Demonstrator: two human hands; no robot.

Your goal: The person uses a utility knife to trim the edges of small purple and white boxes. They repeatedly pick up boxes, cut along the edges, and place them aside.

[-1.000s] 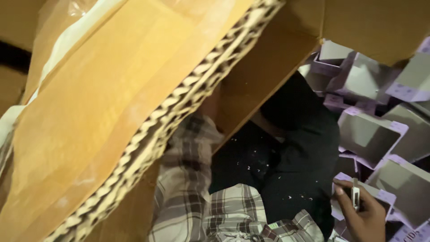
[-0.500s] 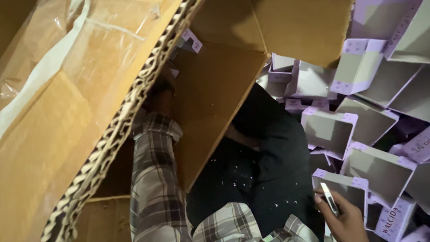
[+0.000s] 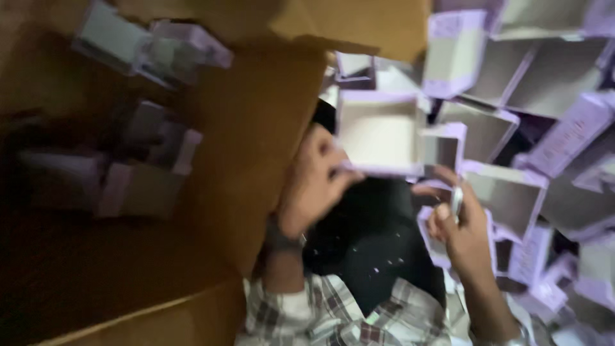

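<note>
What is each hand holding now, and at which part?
Left hand: open lilac box, by its lower edge. Right hand: small shiny object, pinched in the fingers.

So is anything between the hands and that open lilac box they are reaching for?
Nothing visible. The left hand already grips the open lilac box at its lower edge, and the right hand, pinching a small silvery object, sits just below it.

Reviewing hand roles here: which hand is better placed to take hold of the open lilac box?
Left, probably. The left hand already touches the front edge of the open lilac box, fingers curled at its rim. The right hand pinches a small slim object and sits lower.
</note>
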